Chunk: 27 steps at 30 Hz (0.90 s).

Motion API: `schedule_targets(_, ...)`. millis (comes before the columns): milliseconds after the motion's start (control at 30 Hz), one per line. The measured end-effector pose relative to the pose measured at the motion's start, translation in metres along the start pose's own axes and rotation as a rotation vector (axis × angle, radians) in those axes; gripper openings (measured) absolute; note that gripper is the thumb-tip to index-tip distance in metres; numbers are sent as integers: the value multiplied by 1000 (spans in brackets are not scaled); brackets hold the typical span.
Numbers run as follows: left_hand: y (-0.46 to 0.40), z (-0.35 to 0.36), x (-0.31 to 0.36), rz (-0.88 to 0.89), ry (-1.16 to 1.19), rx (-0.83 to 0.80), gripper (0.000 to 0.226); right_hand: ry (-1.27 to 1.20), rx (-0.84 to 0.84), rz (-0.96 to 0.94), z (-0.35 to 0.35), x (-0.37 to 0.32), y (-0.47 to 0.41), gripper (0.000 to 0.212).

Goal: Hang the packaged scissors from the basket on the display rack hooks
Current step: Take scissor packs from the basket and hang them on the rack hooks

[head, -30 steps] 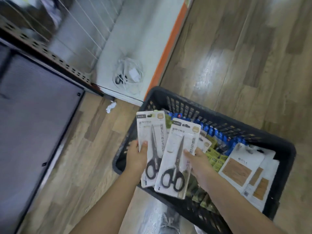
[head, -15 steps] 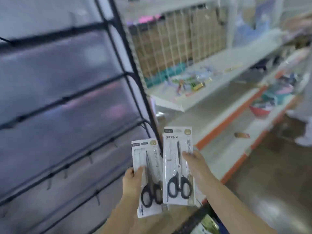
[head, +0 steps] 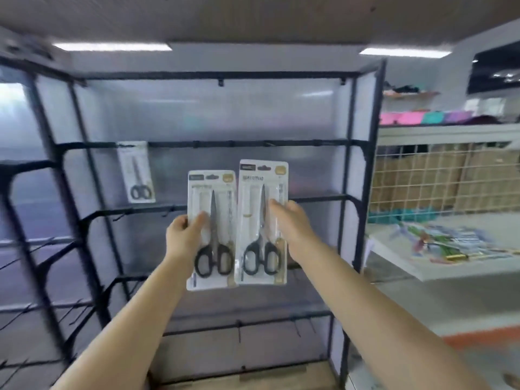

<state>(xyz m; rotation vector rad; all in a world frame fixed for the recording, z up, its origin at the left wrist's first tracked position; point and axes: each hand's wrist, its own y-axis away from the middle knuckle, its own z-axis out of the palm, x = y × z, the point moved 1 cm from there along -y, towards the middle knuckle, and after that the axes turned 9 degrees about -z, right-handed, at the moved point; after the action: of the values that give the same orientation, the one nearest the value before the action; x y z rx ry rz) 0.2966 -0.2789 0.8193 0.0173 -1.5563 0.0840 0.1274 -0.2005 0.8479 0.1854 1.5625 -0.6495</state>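
The black display rack (head: 363,170) fills most of the view, a tall frame of dark uprights and crossbars backed by pale translucent panels, its right upright standing just beside a white shelf (head: 439,266) strewn with small coloured goods. Across the rack, the crossbars run bare for nearly their whole length, with short hooks poking forward and wide open panel between each row. On the rack's second bar from the top, near its left end, one hung scissors pack (head: 137,171) dangles by itself. In front of the rack's middle, both arms reach up and forward, held nearly side by side. The left hand (head: 184,235) grips the left scissors pack (head: 211,232) at its left edge, thumb across the front and fingers curled behind, card upright with the black handles at the bottom. The right hand (head: 292,220) holds the right scissors pack (head: 263,220) at its right edge, fingertips pressed over the front, that card sitting a little higher than its neighbour. The two cards touch or slightly overlap along their inner edges, both well clear of the rack's bars.
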Motion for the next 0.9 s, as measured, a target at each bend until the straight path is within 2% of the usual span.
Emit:
schedule_targets(67, -8, -33, 5, 15, 27, 45, 30, 32, -57, -11, 36, -5, 3, 13)
schedule_targets(133, -16, -64, 7, 21, 31, 93, 38, 67, -102, -22, 71, -4, 4, 25)
schedule_targets(333, -51, -151, -9, -2, 11, 167, 21, 74, -177, -3, 171, 26, 8, 34)
schedule_targets(633, -104, -238, -28, 2, -37, 208, 31, 150, -212, 37, 282, 72, 14, 32)
schedule_targets(900, -147, -260, -23, 14, -51, 216, 34, 135, -238, -101, 334, 54, -41, 18)
